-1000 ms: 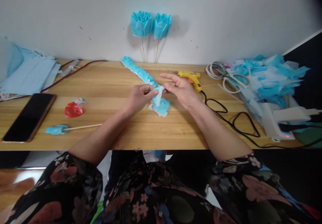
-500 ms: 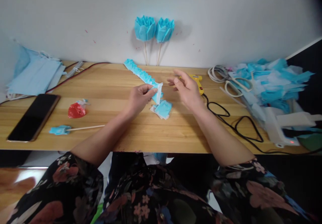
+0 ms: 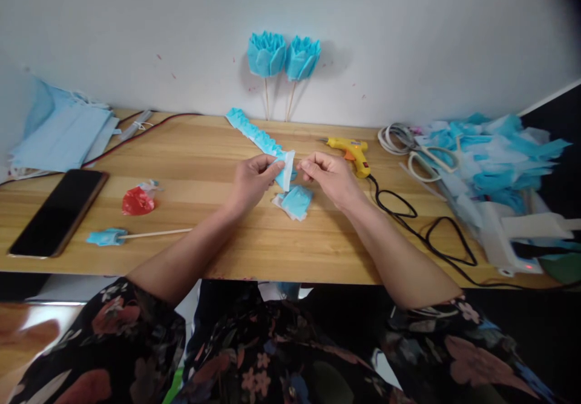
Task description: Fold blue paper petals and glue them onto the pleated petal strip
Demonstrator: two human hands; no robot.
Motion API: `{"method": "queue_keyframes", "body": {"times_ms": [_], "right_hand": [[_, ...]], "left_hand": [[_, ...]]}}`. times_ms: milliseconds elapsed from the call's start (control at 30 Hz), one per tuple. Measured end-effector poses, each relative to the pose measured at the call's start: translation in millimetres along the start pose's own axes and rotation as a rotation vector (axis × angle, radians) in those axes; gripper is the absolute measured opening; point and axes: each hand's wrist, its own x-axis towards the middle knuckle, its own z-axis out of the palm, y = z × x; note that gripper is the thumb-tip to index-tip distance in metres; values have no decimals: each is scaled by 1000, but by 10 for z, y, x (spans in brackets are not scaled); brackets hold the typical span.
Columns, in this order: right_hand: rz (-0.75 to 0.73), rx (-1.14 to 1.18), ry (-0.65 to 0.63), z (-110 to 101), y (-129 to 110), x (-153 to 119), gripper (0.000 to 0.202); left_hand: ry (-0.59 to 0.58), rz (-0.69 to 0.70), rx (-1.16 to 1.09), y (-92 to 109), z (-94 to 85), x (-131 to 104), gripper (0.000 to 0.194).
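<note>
My left hand (image 3: 255, 181) pinches the near end of a pleated blue fabric strip (image 3: 256, 136), whose white edge faces right. The strip's far end stretches away toward the wall. Just right of that white edge, my right hand (image 3: 330, 177) has its thumb and fingers pressed together; what they hold, if anything, I cannot make out. A small gap separates it from the strip. Below the hands lies a stack of blue and white fabric pieces (image 3: 297, 203). Beyond my right hand, a yellow hot glue gun (image 3: 349, 146) rests on its side.
Two blue fabric flowers (image 3: 266, 54) on sticks lean on the wall. To the left are face masks (image 3: 63, 131), a phone (image 3: 59, 213), red material (image 3: 138, 200) and a blue-tipped stick (image 3: 157, 233). Scissors (image 3: 433, 158), fabric scraps (image 3: 503, 149), a power strip (image 3: 506, 240) and a black cord (image 3: 394, 210) occupy the right.
My right hand has closed its spread fingers and come down slightly toward the strip's white edge, uncovering the glue gun. The left hand keeps its pinch; the view has shifted slightly.
</note>
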Motion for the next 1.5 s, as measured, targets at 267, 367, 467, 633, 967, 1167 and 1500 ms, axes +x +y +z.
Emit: {"method": "queue_keyframes", "body": {"times_ms": [267, 367, 467, 633, 967, 1167, 1500], "right_hand": [[-49, -21, 76, -40, -33, -9, 58], [-29, 27, 61, -52, -35, 3, 59], [7, 118, 26, -62, -13, 26, 51], [34, 250, -37, -65, 52, 47, 38], [62, 304, -66, -108, 52, 55, 46], [89, 289, 4, -118, 12, 74, 40], [-8, 138, 85, -169, -56, 48, 67]], "left_hand": [[13, -40, -9, 6, -4, 2, 21], [13, -23, -11, 12, -9, 0, 21], [14, -11, -7, 17, -20, -3, 23], [26, -15, -11, 3, -36, 9, 24], [39, -5, -10, 29, -50, 9, 23], [51, -25, -10, 34, -38, -1, 22], [29, -21, -8, 57, -33, -19, 25]]}}
